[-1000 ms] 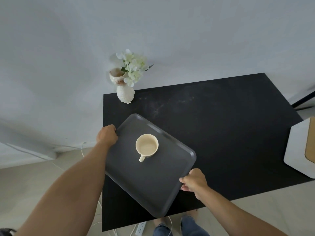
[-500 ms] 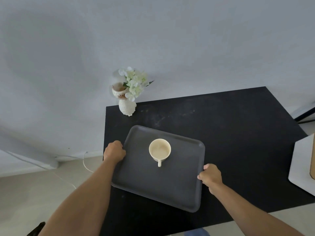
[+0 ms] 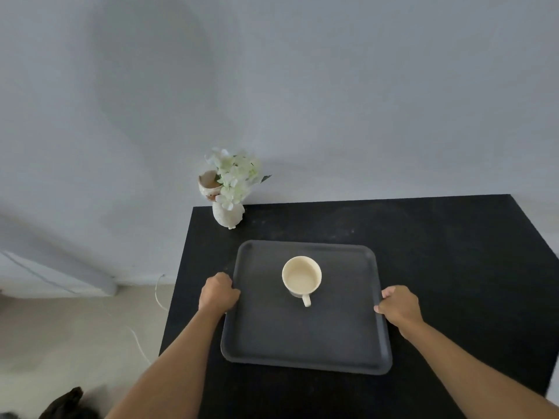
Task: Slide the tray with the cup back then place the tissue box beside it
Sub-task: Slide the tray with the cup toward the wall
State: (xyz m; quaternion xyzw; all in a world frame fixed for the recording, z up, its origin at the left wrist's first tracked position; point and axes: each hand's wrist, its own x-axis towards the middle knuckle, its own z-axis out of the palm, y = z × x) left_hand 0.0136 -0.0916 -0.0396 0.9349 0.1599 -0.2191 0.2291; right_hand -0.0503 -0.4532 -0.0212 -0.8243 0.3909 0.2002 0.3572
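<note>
Tray (image 3: 305,337) lies flat on the black bench (image 3: 438,252), centre of the frame, its edges roughly square to the bench edges. Cup (image 3: 302,277) stands upright on the tray, slightly above the tray's middle, handle pointing toward the lower frame.

Left hand (image 3: 218,293) is closed over the tray's left rim; right hand (image 3: 399,306) is closed over the right rim. Holding at opposite sides likely keeps the push even, so the tray does not twist and the cup stays put.

Vase of white flowers (image 3: 229,192) stands at the bench's upper-left corner, apart from the tray's upper-left corner; bare bench remains between tray and wall.

Tissue box: not in view.
</note>
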